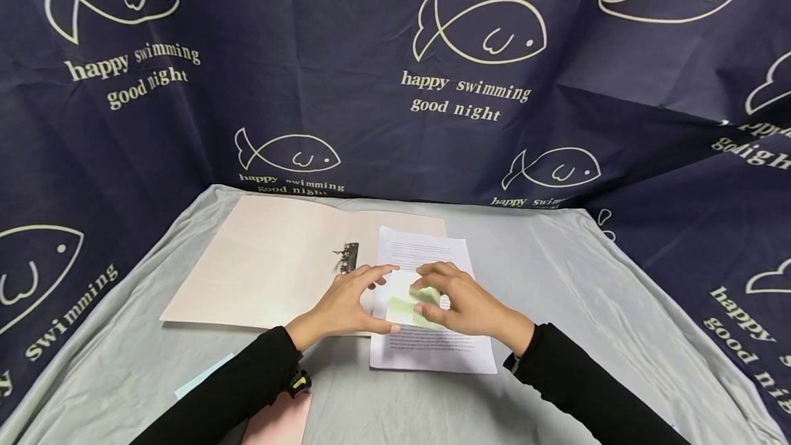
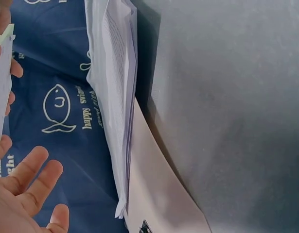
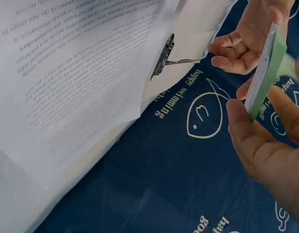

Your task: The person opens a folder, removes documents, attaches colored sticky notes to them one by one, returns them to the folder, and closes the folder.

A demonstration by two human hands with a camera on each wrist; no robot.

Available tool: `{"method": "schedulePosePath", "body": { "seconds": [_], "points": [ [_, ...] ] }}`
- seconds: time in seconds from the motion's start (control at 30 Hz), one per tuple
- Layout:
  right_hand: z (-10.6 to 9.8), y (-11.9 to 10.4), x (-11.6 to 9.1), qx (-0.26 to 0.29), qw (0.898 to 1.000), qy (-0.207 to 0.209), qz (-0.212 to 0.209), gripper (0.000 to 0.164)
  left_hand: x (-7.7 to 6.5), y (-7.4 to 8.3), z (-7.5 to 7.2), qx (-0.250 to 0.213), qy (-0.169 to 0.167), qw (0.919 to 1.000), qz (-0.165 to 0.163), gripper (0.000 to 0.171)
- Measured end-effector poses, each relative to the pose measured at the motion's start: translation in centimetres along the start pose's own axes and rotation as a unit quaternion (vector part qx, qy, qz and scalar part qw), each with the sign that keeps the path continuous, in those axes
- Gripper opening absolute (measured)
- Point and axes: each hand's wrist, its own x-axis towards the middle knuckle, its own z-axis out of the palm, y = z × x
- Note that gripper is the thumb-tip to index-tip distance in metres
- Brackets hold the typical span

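Observation:
Above a stack of printed sheets point(image 1: 432, 356), both hands hold a small white and green pad that looks like sticky notes point(image 1: 400, 286). My left hand point(image 1: 342, 304) holds its left side, thumb at the lower corner and index finger at the upper one. On the right side, my right hand point(image 1: 472, 304) grips the pad, fingers curled and thumb over its face. Seen edge-on in the right wrist view, the pad point(image 3: 267, 73) has a thick green side. A pale green sheet by the right thumb is blurred. The left wrist view catches only part of the pad point(image 2: 1, 80).
Beneath the sheets lies an open pale pink folder point(image 1: 266, 259) with a black metal clip point(image 1: 349, 257). A light blue piece point(image 1: 204, 375) and a pink piece point(image 1: 281, 421) lie partly under the left sleeve. Behind the grey-covered table point(image 1: 537, 259) hangs a dark blue fish-print curtain point(image 1: 371, 74).

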Motion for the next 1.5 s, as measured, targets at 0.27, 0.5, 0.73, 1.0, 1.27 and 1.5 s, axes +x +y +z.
{"method": "schedulePosePath", "body": {
  "seconds": [0.27,0.5,0.73,1.0,1.27,1.5],
  "points": [
    [0.7,0.3,0.0,0.036,0.997,0.066,0.012,0.010,0.1,-0.1,0.2,-0.170,-0.040,0.9843,-0.027,0.086],
    [0.9,0.2,0.1,0.047,0.994,0.088,0.049,0.012,0.0,0.7,0.3,-0.442,-0.092,0.8873,-0.096,0.091],
    [1.2,0.4,0.2,0.065,0.991,0.098,0.068,0.013,0.1,0.8,0.4,-0.487,-0.080,0.8636,-0.104,0.079],
    [1.6,0.5,0.2,0.020,0.990,0.134,0.038,0.005,0.0,0.5,0.4,-0.459,-0.067,0.8806,-0.095,0.065],
    [2.0,0.1,0.2,-0.021,0.993,0.110,-0.023,0.015,0.2,0.5,0.4,-0.430,-0.061,0.8922,-0.122,0.058],
    [1.4,0.5,0.6,0.024,0.991,0.128,-0.016,0.008,-0.1,0.3,0.5,-0.414,-0.060,0.9009,-0.116,0.054]
  ]
}}
